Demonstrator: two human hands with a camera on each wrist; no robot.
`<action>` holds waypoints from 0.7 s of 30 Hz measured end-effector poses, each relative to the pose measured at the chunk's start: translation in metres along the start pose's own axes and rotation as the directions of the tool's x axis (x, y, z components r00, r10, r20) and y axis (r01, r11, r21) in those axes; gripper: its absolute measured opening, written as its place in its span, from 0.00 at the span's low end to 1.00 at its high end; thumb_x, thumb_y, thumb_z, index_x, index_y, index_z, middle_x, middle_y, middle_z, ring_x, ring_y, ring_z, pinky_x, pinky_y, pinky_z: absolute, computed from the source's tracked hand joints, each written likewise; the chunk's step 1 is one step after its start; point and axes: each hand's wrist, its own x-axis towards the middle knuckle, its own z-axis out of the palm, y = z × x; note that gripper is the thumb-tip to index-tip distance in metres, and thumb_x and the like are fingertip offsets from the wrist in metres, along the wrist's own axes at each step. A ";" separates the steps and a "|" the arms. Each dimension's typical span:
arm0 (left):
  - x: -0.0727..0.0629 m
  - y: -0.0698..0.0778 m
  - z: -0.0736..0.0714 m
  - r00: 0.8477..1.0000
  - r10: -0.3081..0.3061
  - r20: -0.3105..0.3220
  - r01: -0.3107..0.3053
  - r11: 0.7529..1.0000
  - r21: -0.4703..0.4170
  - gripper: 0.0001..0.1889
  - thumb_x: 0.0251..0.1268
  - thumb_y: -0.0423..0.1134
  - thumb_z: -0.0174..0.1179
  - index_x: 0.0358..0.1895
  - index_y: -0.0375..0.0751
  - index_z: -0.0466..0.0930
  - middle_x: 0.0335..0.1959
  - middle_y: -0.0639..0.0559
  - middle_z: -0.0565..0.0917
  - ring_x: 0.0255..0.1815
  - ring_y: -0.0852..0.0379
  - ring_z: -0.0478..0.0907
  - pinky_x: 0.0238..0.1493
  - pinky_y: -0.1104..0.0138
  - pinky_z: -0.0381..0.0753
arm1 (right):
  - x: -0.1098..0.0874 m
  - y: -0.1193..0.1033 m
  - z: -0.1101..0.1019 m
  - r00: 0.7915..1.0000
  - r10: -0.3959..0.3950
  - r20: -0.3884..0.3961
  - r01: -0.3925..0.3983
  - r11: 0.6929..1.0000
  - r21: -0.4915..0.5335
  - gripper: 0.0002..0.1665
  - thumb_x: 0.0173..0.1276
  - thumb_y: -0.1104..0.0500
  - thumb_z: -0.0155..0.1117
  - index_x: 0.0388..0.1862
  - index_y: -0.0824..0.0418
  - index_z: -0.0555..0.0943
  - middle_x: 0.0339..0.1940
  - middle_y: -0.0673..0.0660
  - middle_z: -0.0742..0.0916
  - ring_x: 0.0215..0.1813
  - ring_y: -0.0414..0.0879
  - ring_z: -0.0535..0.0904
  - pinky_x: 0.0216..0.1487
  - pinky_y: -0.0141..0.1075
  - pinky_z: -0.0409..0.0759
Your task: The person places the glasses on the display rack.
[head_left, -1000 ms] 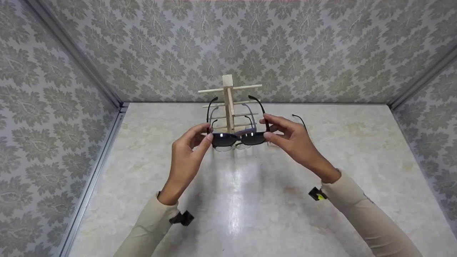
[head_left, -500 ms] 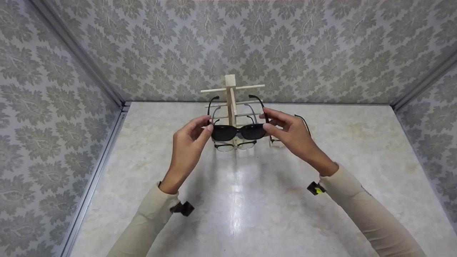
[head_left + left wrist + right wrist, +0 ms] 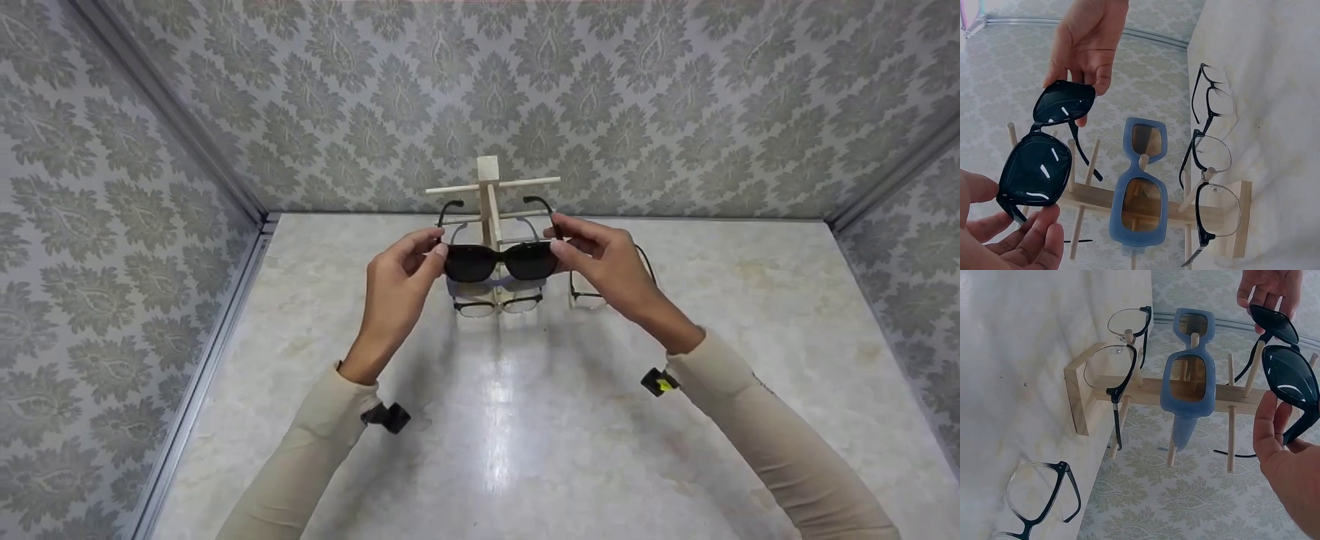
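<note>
Black sunglasses (image 3: 470, 264) with dark lenses are held up by both hands, one at each side, in front of a wooden glasses rack (image 3: 488, 169). My left hand (image 3: 397, 281) pinches the left hinge end between thumb and fingers. At the opposite hinge, my right hand (image 3: 611, 266) grips the other temple the same way. Both temples are unfolded and point back toward the rack. In the right wrist view the bridge overlaps a peg tip (image 3: 1253, 368). Lower on the rack hang light blue sunglasses (image 3: 1129, 147), and below them half-rim eyeglasses (image 3: 1198, 212).
Another pair of eyeglasses (image 3: 1044, 513) lies on the marbled table (image 3: 495, 420), right of the rack and partly behind my right hand in the head view. A bare top crossbar (image 3: 529, 182) spans the rack's post. Patterned walls (image 3: 495, 90) stand behind and to the sides.
Both hands have moved up and away with the black sunglasses, higher along the rack. The lenses have tipped to face me more, and the half-rim eyeglasses below show more fully.
</note>
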 end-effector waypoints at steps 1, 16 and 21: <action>0.001 0.000 0.000 1.000 -0.002 0.000 0.002 1.000 0.006 0.16 0.83 0.36 0.64 0.66 0.34 0.87 0.51 0.43 0.91 0.44 0.52 0.91 0.49 0.67 0.89 | 0.001 0.001 0.000 1.000 0.004 -0.001 -0.004 1.000 0.001 0.32 0.84 0.63 0.66 0.82 0.70 0.72 0.68 0.68 0.86 0.60 0.47 0.89 0.57 0.40 0.90; 0.011 -0.017 0.004 1.000 -0.029 0.003 0.029 0.999 0.026 0.16 0.84 0.36 0.63 0.66 0.35 0.87 0.52 0.43 0.91 0.45 0.52 0.91 0.49 0.67 0.89 | 0.010 0.015 0.000 1.000 0.019 -0.006 -0.020 0.999 -0.029 0.33 0.85 0.62 0.66 0.82 0.72 0.71 0.69 0.68 0.85 0.60 0.45 0.89 0.56 0.38 0.90; 0.011 -0.020 0.004 1.000 -0.028 0.003 0.027 0.999 0.046 0.17 0.84 0.37 0.63 0.67 0.35 0.87 0.53 0.43 0.91 0.44 0.52 0.91 0.49 0.67 0.88 | 0.011 0.018 0.002 1.000 0.006 -0.008 -0.007 1.000 -0.030 0.31 0.85 0.63 0.65 0.82 0.72 0.71 0.69 0.70 0.84 0.64 0.46 0.88 0.56 0.38 0.90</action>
